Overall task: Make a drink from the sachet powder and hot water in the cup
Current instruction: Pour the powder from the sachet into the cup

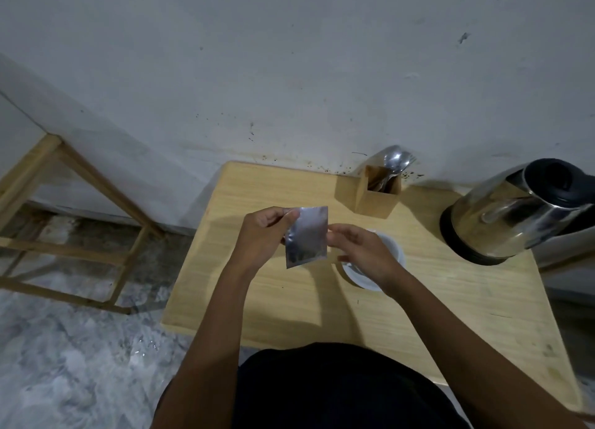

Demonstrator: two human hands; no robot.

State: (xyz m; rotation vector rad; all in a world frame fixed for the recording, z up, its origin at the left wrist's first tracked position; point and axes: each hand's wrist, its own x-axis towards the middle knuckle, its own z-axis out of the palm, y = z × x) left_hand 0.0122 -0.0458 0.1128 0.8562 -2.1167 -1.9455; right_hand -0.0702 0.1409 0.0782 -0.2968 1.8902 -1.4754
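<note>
From my seat I see both hands holding a silver foil sachet [306, 235] upright above the wooden worktop [289, 299]. The left hand [262, 235] pinches its upper left corner between thumb and fingers; the right hand [360, 251] is closed on its right edge, just beside the top corner. The sachet hangs a little left of a white cup [391, 251], which sits on the worktop partly under the right hand. A steel electric kettle [515, 209] stands well apart at the right, and a wooden holder [375, 196] with spoons [397, 163] sits by the wall. I judge the risk is in the tear: a sharp pull could split the foil wide and scatter powder over the worktop, since the sachet is not over the cup. A jerk of the right hand could also knock the cup beneath it. I cannot tell whether the sachet is already open; its top edge looks straight but soft in the dim light. No printing is readable on it. The cup's inside is mostly hidden by the right hand, so its contents are unknown. The kettle's right side is cut off, and its water level cannot be seen.
</note>
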